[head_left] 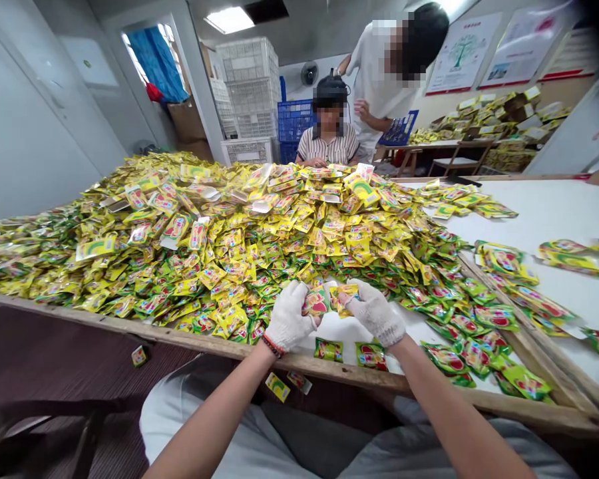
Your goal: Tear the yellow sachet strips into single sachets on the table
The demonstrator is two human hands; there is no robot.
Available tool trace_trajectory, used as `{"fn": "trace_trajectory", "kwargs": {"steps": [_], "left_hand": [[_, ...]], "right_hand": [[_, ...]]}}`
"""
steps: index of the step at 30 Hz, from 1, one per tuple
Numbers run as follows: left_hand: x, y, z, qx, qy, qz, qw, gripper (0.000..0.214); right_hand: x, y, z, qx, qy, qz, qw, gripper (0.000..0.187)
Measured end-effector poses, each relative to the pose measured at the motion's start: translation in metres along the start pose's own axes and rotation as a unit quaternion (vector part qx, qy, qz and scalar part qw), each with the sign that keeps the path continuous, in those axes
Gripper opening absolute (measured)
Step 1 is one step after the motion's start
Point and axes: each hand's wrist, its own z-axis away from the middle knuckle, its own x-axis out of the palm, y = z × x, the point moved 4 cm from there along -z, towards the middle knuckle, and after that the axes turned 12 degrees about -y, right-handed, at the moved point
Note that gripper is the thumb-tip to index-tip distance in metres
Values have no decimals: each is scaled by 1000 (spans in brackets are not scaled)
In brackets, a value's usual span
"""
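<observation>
My left hand (pixel 290 317), in a white knit glove, is closed on a small green packet (pixel 316 301) with red fruit pictures. A yellow packet (pixel 343 298) sits in the grip of my right hand (pixel 377 313), which wears a matching glove. The two packets are held close together above a white patch of tabletop. Just below my hands, two green packets (pixel 328 349) (pixel 371 356) lie flat by the wooden edge. Beyond my fingers rises a broad heap of yellow and green packets (pixel 259 246).
A wooden rim (pixel 349 376) borders the table in front of me, and a wooden divider (pixel 519 313) runs along the right. Loose packets (pixel 504 259) lie past it. Two people are across the heap, near white crates (pixel 249 86) and blue crates (pixel 295 120). Several packets are on the floor.
</observation>
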Motion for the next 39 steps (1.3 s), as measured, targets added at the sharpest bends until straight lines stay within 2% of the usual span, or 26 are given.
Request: {"fn": "trace_trajectory", "kwargs": {"steps": [4,6,9,11,14,17,20,23,26,29,31,33,35,37,39], "left_hand": [[2,8,0,63,-53,-2,997,49],[5,11,-2,78,-63,10,995,43],[7,11,-5,45,-44,18,998,35],[6,8,-5,7,-16,-3,1000,34],[2,3,-4,-28,17,-46,998,43],[2,5,-3,2,-1,-64,998,51],[4,8,-3,37,-28,-71,996,50],[4,7,-4,27,-23,-62,997,55],[3,4,-5,9,-18,-52,998,58],[4,4,-5,18,-23,-42,999,57],[5,5,-4,40,-24,-26,999,56],[5,6,-4,62,-16,14,998,56],[0,6,-3,56,22,94,994,62],[-5,2,-2,14,55,201,978,68],[-4,-2,-2,-40,22,322,946,61]], "right_hand": [[2,-1,1,-35,-40,105,993,23],[5,-4,0,-41,-10,161,986,26],[10,-9,-1,-36,59,248,966,35],[14,-13,-2,-55,51,262,962,36],[12,-17,-2,-91,33,233,968,28],[5,-14,0,-69,34,218,973,22],[4,-11,-1,-48,-14,166,985,21],[0,-7,-1,5,-26,38,999,22],[-1,-6,4,68,-24,-37,997,29],[11,-11,11,79,-112,-112,984,32],[24,-14,15,86,-196,-196,957,36],[31,-17,16,88,-237,-254,934,36],[30,-18,14,81,-216,-275,933,33],[26,-18,10,79,-177,-279,940,30],[23,-17,8,91,-159,-273,944,31]]}}
